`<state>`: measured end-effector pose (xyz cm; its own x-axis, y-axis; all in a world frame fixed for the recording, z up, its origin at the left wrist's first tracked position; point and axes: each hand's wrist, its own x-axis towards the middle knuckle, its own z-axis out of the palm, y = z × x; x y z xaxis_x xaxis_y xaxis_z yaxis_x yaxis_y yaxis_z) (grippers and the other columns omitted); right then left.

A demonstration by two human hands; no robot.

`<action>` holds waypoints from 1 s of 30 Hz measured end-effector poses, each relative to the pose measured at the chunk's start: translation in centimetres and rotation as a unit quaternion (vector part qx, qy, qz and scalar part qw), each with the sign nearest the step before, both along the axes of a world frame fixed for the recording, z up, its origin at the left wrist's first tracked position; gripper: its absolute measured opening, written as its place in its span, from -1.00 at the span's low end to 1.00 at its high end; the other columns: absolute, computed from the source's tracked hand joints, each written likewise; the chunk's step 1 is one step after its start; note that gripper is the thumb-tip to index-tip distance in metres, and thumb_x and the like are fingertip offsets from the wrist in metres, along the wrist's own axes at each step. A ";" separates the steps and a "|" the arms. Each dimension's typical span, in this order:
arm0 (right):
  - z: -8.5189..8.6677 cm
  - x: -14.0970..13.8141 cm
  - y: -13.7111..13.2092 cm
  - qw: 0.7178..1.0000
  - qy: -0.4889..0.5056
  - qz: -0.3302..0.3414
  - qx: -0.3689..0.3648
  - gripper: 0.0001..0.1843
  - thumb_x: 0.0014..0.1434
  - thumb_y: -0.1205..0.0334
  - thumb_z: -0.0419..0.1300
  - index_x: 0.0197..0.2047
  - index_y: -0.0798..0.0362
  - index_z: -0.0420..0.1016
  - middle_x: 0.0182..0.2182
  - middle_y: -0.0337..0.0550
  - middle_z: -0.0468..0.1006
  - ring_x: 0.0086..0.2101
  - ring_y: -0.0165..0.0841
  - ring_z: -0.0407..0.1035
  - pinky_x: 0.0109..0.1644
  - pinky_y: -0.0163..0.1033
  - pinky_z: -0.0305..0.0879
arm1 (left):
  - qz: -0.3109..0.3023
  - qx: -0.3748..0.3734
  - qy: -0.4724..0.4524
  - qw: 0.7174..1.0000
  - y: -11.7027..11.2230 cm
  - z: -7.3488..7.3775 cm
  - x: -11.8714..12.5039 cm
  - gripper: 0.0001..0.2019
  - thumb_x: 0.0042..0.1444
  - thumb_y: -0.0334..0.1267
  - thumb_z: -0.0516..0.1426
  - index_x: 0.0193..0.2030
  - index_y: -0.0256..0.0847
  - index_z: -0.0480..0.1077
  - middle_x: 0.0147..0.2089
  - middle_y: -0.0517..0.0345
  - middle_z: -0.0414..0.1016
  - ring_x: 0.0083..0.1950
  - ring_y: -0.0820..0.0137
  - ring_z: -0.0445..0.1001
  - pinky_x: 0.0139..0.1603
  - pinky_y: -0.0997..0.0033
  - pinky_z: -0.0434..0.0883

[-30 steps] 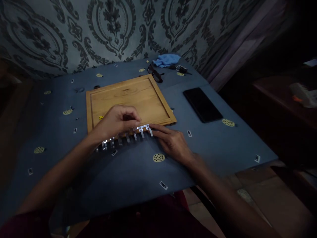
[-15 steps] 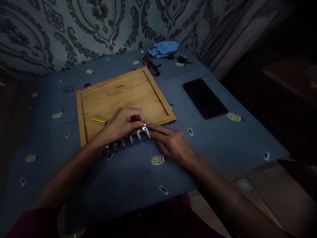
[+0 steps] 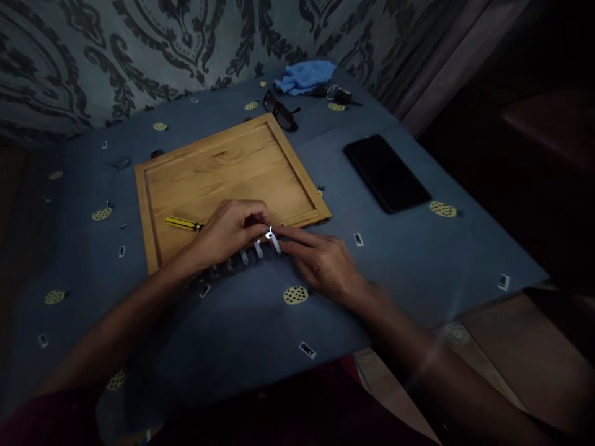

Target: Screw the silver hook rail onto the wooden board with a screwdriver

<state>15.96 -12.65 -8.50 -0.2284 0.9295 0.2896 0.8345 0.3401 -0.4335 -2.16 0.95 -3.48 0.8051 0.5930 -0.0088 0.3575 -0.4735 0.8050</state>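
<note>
A shiny metal hook rail [image 3: 253, 249] with several hooks lies along the near edge of a wooden panel [image 3: 223, 176] on the blue-covered table. My left hand [image 3: 230, 230] is curled over the rail, its fingertips pinching at the rail's right end. My right hand [image 3: 320, 260] rests on the cloth with fingers stretched out, the tips touching that same right end. A yellow-and-black screwdriver [image 3: 183, 223] lies on the panel just left of my left hand.
A black phone [image 3: 387, 173] lies to the right of the panel. Glasses [image 3: 280, 111], a blue cloth [image 3: 304, 75] and keys [image 3: 337, 94] sit at the far edge. The table's right edge [image 3: 465, 297] drops off near my right forearm.
The view has shifted, so the table sits higher and more to the left. My left hand has drawn back, uncovering the screwdriver. Both hands stay at the rail's right end.
</note>
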 end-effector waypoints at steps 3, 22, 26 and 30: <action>0.0 0.0 0.0 1.000 0.003 0.002 -0.006 -0.50 0.26 0.50 0.11 0.15 -0.10 0.61 0.26 -0.18 0.58 -0.07 -0.23 0.67 -0.05 -0.16 0.61 | -0.002 -0.001 -0.003 1.000 -0.1 0.1 0.1 -0.93 0.13 -0.36 0.22 -0.35 -0.25 0.54 -0.45 0.25 0.55 -0.42 0.49 0.44 -0.35 0.50 0.29; -0.1 0.0 0.1 1.000 -0.003 -0.003 0.004 -0.50 0.26 0.51 0.09 0.11 -0.11 0.63 0.28 -0.19 0.55 -0.08 -0.24 0.67 -0.06 -0.16 0.61 | -0.065 0.130 0.014 0.989 -0.1 0.3 0.2 -0.88 0.21 -0.45 0.24 -0.33 -0.22 0.56 -0.35 0.19 0.61 -0.30 0.44 0.55 -0.27 0.51 0.34; 0.0 0.0 0.1 1.000 -0.007 -0.003 0.012 -0.53 0.26 0.50 0.09 0.09 -0.06 0.64 0.25 -0.15 0.57 -0.10 -0.22 0.68 -0.09 -0.17 0.61 | -0.055 0.174 0.007 0.983 -0.5 0.1 0.2 -0.84 0.23 -0.47 0.21 -0.34 -0.21 0.57 -0.34 0.16 0.62 -0.25 0.40 0.56 -0.21 0.48 0.36; 0.0 -0.1 0.1 1.000 -0.010 -0.004 0.009 -0.52 0.24 0.51 0.10 0.09 -0.06 0.65 0.25 -0.15 0.58 -0.09 -0.21 0.68 -0.09 -0.17 0.62 | -0.050 0.131 0.010 0.990 -0.5 0.3 0.1 -0.87 0.22 -0.45 0.22 -0.28 -0.20 0.61 -0.29 0.16 0.67 -0.25 0.41 0.60 -0.22 0.50 0.38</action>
